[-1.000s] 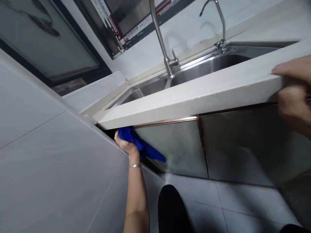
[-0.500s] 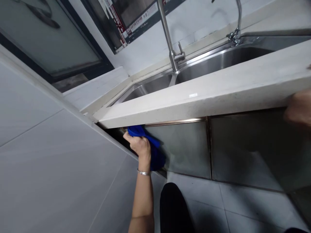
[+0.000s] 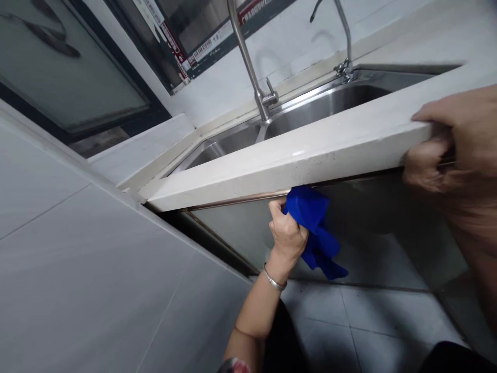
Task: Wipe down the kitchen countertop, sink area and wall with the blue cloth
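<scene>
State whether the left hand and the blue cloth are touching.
Touching. The head view shows the left hand closed on the blue cloth, with the loose end hanging beside the wrist.

Blue cloth (image 3: 319,235) hangs crumpled; apparently touching the cabinet front (image 3: 229,225).

Your left hand (image 3: 288,232) below the desk (image 3: 248,167) edge, right hand (image 3: 469,135) on it
The cloth (image 3: 312,213) is in your left hand, before the cabinet panels (image 3: 233,228). Beyond your hands, the sink (image 3: 322,110) sits in the desk, faucet (image 3: 248,67) and tap (image 3: 347,41) behind it.
</scene>
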{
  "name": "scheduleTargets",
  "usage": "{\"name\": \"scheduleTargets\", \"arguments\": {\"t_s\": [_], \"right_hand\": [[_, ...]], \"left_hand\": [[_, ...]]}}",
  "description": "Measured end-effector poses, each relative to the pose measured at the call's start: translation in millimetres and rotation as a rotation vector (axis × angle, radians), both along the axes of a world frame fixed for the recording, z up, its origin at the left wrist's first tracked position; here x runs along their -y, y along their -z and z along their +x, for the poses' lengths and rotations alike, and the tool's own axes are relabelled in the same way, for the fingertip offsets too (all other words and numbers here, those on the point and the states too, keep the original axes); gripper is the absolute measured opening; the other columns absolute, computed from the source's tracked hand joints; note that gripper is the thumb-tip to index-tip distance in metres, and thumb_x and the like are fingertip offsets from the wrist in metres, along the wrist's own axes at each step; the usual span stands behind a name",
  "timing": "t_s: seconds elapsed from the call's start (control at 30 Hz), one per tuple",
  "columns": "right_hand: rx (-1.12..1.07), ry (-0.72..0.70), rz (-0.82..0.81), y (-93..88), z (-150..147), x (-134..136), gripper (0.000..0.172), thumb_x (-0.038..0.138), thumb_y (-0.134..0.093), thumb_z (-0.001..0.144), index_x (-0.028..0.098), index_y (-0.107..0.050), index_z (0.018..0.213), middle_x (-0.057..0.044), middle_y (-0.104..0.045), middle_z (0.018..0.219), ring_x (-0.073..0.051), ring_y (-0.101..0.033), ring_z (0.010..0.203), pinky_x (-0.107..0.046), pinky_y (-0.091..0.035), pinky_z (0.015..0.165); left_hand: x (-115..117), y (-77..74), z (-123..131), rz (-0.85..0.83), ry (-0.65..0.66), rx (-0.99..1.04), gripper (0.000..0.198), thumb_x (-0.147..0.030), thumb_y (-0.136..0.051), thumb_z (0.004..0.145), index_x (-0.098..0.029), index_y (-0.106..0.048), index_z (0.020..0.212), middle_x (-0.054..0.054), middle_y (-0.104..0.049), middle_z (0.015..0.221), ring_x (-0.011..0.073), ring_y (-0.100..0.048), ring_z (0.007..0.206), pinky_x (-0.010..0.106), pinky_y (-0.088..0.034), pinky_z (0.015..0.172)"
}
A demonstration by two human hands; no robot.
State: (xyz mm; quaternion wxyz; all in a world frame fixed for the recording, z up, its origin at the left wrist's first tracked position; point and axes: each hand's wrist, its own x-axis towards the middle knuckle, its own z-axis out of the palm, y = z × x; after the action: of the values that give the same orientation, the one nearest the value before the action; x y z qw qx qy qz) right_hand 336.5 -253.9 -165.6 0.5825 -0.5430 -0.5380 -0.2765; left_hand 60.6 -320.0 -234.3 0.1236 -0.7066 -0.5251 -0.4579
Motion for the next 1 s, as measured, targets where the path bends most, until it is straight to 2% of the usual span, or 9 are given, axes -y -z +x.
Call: {"name": "scheduleTargets", "arguments": {"t_s": [0.1, 0.27, 0.4, 0.5, 0.63, 0.73, 0.83, 0.9, 1.0], "right_hand": [[0.256, -0.066, 0.106, -13.6, -3, 11, 0.034, 0.030, -0.057, 0.080, 0.020, -0.078, 0.104, -0.009, -0.078, 0.103, -0.025, -0.070, 0.107, -0.048, -0.050, 0.100], [0.301, -0.114, 0.176, -20.5, -13, 27, 0.034, 0.026, -0.052, 0.085, 0.017, -0.073, 0.111, -0.014, -0.074, 0.105, -0.025, -0.067, 0.106, -0.046, -0.049, 0.103], [0.283, -0.109, 0.099, -25.2, -17, 35, 0.032, 0.025, -0.050, 0.087, 0.016, -0.073, 0.107, -0.015, -0.074, 0.106, -0.025, -0.066, 0.105, -0.046, -0.048, 0.105], [0.265, -0.144, 0.063, -29.3, -17, 35, 0.033, 0.024, -0.050, 0.086, 0.017, -0.073, 0.109, -0.013, -0.074, 0.108, -0.025, -0.065, 0.107, -0.048, -0.048, 0.107], [0.160, -0.285, 0.119, -25.7, -23, 42, 0.035, 0.024, -0.051, 0.086, 0.021, -0.070, 0.116, -0.010, -0.072, 0.115, -0.028, -0.064, 0.116, -0.057, -0.044, 0.115], [-0.081, -0.394, 0.151, -5.9, -46, 62, 0.040, 0.026, -0.052, 0.091, 0.025, -0.064, 0.128, -0.008, -0.067, 0.129, -0.031, -0.059, 0.131, -0.063, -0.041, 0.119], [-0.333, -0.559, 0.193, 25.4, -86, 87, 0.045, 0.028, -0.054, 0.094, 0.026, -0.058, 0.139, -0.011, -0.063, 0.137, -0.030, -0.063, 0.126, -0.055, -0.056, 0.107], [-0.502, -0.694, 0.125, 42.8, -116, 96, 0.048, 0.031, -0.056, 0.097, 0.027, -0.052, 0.145, -0.013, -0.061, 0.139, -0.027, -0.068, 0.116, -0.045, -0.063, 0.093], [-0.633, -0.819, -0.032, 50.8, -149, 97, 0.058, 0.042, -0.064, 0.096, 0.027, -0.046, 0.149, -0.014, -0.064, 0.138, -0.026, -0.068, 0.116, -0.040, -0.064, 0.090]], "left_hand": [[7, -12.3, 6, -0.040, 0.164, 0.060, 0.030, -0.034, -0.065, 0.093, -0.024, -0.068, 0.121, 0.017, -0.068, 0.112, 0.0234, -0.070, 0.092, 0.034, -0.060, 0.068], [28, -45.3, 6, 0.051, 0.389, 0.015, 0.045, -0.033, -0.060, 0.099, -0.027, -0.054, 0.143, 0.008, -0.075, 0.116, 0.0167, -0.073, 0.088, 0.029, -0.062, 0.079], [21, -92.0, -1, 0.365, 0.613, -0.221, 0.031, -0.019, -0.058, 0.100, -0.024, -0.065, 0.130, 0.006, -0.076, 0.116, 0.0168, -0.072, 0.104, 0.030, -0.060, 0.095], [1, -135.9, -7, 0.553, 0.680, -0.441, 0.021, -0.015, -0.064, 0.097, -0.023, -0.069, 0.115, 0.006, -0.075, 0.120, 0.0188, -0.067, 0.120, 0.033, -0.057, 0.104], [-27, -183.4, -13, 0.409, 0.630, -0.656, 0.019, -0.034, -0.057, 0.103, -0.022, -0.071, 0.107, 0.007, -0.073, 0.122, 0.0206, -0.065, 0.121, 0.039, -0.058, 0.103], [-36, -194.3, -15, 0.297, 0.716, -0.640, 0.025, -0.040, -0.055, 0.103, -0.022, -0.071, 0.110, 0.008, -0.072, 0.123, 0.0178, -0.068, 0.112, 0.032, -0.060, 0.094], [-34, -190.9, -13, 0.267, 0.727, -0.587, 0.023, -0.036, -0.054, 0.103, -0.023, -0.072, 0.109, 0.007, -0.073, 0.118, 0.0176, -0.069, 0.108, 0.030, -0.060, 0.090], [-32, -189.0, -12, 0.288, 0.725, -0.627, 0.019, -0.031, -0.056, 0.102, -0.023, -0.073, 0.108, 0.007, -0.074, 0.115, 0.0191, -0.069, 0.108, 0.031, -0.059, 0.088], [-33, -190.4, -11, 0.403, 0.759, -0.713, 0.016, -0.025, -0.059, 0.100, -0.025, -0.072, 0.109, 0.008, -0.075, 0.115, 0.0210, -0.067, 0.107, 0.033, -0.058, 0.084]]}}
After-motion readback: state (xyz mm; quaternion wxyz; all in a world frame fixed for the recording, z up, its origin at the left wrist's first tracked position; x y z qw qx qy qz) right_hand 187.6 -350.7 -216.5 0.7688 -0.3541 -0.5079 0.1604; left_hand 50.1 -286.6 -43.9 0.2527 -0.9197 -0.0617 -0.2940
